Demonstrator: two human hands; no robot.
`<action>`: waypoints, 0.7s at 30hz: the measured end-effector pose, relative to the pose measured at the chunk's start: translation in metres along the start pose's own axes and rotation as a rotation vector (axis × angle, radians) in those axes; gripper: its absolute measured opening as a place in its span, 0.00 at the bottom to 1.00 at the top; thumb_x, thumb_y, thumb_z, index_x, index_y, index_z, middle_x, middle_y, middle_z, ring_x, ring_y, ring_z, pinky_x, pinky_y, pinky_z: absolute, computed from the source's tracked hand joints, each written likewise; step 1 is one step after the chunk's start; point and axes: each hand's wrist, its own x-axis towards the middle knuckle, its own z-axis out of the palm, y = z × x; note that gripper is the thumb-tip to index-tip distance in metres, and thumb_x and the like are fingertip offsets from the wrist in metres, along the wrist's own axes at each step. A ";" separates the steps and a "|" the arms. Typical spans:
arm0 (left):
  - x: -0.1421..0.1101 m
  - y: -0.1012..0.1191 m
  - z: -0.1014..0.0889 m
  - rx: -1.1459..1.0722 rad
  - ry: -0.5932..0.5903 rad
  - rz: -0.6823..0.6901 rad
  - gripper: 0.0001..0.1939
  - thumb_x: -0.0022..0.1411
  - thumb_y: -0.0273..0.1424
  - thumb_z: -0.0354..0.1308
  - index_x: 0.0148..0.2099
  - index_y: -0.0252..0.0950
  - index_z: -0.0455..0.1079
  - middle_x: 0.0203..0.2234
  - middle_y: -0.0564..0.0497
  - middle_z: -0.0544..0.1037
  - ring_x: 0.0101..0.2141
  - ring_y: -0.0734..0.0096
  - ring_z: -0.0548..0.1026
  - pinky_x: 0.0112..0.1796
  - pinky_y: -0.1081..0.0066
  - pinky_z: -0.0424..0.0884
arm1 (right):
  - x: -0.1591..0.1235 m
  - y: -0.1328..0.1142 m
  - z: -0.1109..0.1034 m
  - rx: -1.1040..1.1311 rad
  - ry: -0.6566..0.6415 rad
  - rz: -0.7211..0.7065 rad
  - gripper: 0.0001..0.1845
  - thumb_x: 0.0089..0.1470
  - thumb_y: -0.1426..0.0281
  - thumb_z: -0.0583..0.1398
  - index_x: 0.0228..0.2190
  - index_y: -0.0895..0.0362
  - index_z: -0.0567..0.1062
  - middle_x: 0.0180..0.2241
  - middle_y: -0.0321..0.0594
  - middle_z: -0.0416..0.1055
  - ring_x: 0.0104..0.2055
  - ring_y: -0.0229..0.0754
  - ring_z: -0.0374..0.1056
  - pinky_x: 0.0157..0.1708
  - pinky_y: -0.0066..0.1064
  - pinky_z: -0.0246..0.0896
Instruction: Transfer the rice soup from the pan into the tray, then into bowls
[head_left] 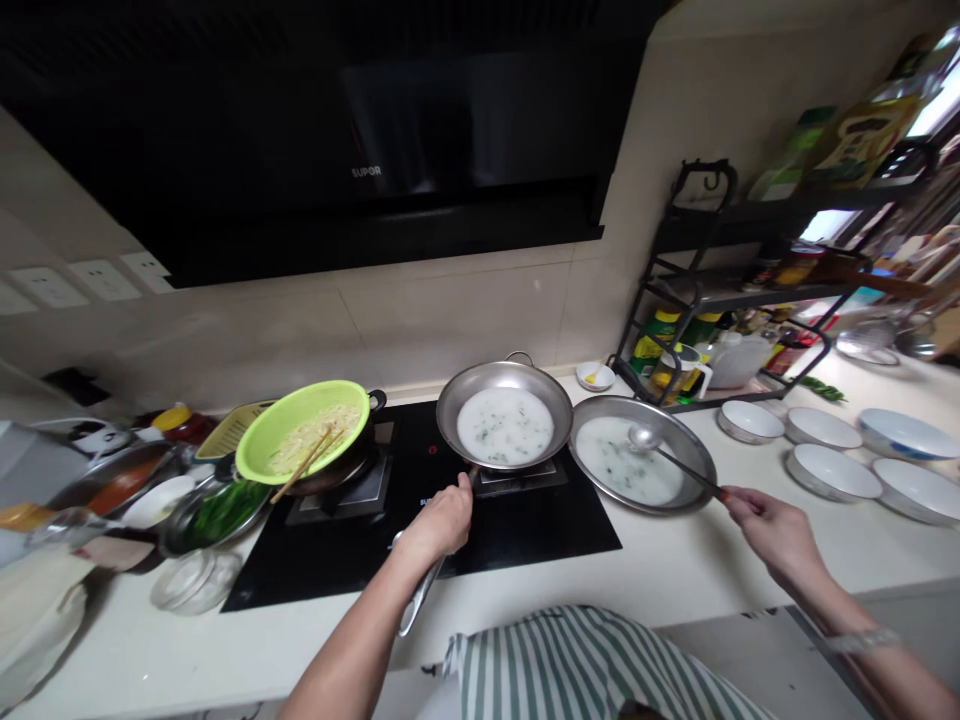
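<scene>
My left hand is closed around the handle of a steel wok on the right burner. White soup with green bits lies inside it. My right hand grips the long handle of a ladle, whose bowl rests in a second steel pan. That pan holds similar white liquid with green flecks and stands right of the wok, close against it.
A green basin of noodles with chopsticks sits over the left burner. Several bowls stand at right, beside a seasoning rack. A glass jar and dark greens are at left. The range hood hangs overhead.
</scene>
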 end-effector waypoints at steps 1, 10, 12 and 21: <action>0.001 -0.001 0.001 0.005 0.003 0.001 0.37 0.61 0.18 0.47 0.72 0.14 0.45 0.52 0.21 0.75 0.53 0.44 0.78 0.50 0.60 0.71 | 0.001 -0.009 0.000 0.103 -0.005 0.082 0.15 0.45 0.60 0.58 0.30 0.56 0.79 0.28 0.49 0.80 0.29 0.51 0.73 0.27 0.38 0.65; 0.002 -0.002 0.003 -0.018 0.018 0.002 0.38 0.61 0.18 0.48 0.72 0.15 0.46 0.53 0.21 0.75 0.53 0.43 0.77 0.51 0.60 0.71 | 0.004 -0.119 0.034 0.038 -0.232 -0.299 0.18 0.53 0.63 0.56 0.38 0.57 0.82 0.32 0.46 0.81 0.32 0.50 0.75 0.35 0.36 0.66; 0.000 0.000 0.000 -0.017 0.011 -0.003 0.37 0.61 0.17 0.48 0.72 0.15 0.46 0.52 0.21 0.75 0.54 0.44 0.77 0.51 0.60 0.71 | 0.005 -0.137 0.052 -0.092 -0.296 -0.418 0.18 0.57 0.67 0.54 0.41 0.58 0.81 0.35 0.48 0.81 0.36 0.50 0.76 0.38 0.36 0.65; 0.001 0.001 -0.001 -0.009 -0.007 -0.010 0.39 0.61 0.18 0.49 0.72 0.15 0.45 0.54 0.19 0.73 0.54 0.42 0.77 0.52 0.58 0.71 | 0.003 -0.176 0.103 -0.364 -0.469 -0.493 0.17 0.63 0.74 0.52 0.44 0.60 0.79 0.37 0.52 0.80 0.40 0.49 0.75 0.38 0.32 0.59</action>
